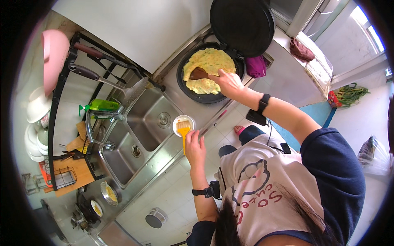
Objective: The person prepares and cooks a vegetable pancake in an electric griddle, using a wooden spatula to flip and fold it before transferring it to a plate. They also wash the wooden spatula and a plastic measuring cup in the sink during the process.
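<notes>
A round electric griddle point(209, 100) stands with its black lid point(242, 24) raised. In it lies a yellow pancake with green flecks point(215, 61), its near left part folded or creased. My right hand point(229, 83) grips the handle of a brown wooden spatula point(198, 73), whose blade is at the pancake's left part. At the counter's front edge, a brush with a yellow handle point(183, 131) rests its bristles in a small white bowl point(192, 120). My left hand point(194, 149) is at the brush handle; whether the fingers close on it is unclear.
Left of the griddle is a double steel sink point(147, 118) with a faucet point(89, 126) and a green soap bottle point(104, 105). A black rack point(55, 107) holds bowls and utensils. A purple cloth point(256, 66) lies beside the griddle. A glass bowl point(109, 193) stands on the far counter.
</notes>
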Demonstrator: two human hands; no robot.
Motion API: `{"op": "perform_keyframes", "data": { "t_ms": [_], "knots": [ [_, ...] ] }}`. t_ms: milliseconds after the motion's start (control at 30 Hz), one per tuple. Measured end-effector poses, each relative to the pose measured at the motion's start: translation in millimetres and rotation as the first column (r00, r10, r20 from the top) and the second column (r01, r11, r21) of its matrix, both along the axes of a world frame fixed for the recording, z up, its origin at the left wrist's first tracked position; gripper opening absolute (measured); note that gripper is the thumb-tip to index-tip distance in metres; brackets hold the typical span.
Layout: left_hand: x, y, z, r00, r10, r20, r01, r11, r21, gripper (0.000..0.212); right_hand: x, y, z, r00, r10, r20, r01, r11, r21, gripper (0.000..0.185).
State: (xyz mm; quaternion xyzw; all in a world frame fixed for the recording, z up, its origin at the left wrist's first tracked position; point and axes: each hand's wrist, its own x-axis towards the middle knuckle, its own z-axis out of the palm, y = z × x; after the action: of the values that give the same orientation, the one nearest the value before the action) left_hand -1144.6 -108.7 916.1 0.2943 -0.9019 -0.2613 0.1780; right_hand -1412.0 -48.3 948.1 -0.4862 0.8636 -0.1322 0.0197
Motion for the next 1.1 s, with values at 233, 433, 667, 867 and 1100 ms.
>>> {"op": "perform_keyframes", "data": {
  "t_ms": [233, 433, 667, 867, 1100],
  "knots": [
    [3, 6, 3, 1.000, -0.002, -0.008, 0.003, 1.000, 0.022, 0.025, 2, 36, 15, 0.993, -0.116, -0.017, 0.114, 0.987, -0.115, 0.050],
    [-4, 10, 8, 0.992, -0.125, -0.013, 0.125, 0.992, -0.001, 0.025, 14, 60, 9, 0.990, -0.138, 0.033, 0.137, 0.990, 0.027, 0.044],
    [4, 12, 15, 0.980, -0.196, -0.031, 0.196, 0.981, -0.005, 0.026, 31, 70, 18, 0.988, -0.153, -0.007, 0.152, 0.985, -0.079, 0.050],
    [26, 12, 6, 0.982, -0.189, 0.014, 0.188, 0.981, 0.038, 0.027, 28, 39, -4, 0.990, -0.138, -0.036, 0.137, 0.990, -0.027, 0.044],
    [51, 8, -5, 0.990, -0.139, 0.020, 0.137, 0.989, 0.056, 0.027, 44, 74, 13, 0.991, -0.131, 0.013, 0.131, 0.991, 0.035, 0.048]
  ]
}}
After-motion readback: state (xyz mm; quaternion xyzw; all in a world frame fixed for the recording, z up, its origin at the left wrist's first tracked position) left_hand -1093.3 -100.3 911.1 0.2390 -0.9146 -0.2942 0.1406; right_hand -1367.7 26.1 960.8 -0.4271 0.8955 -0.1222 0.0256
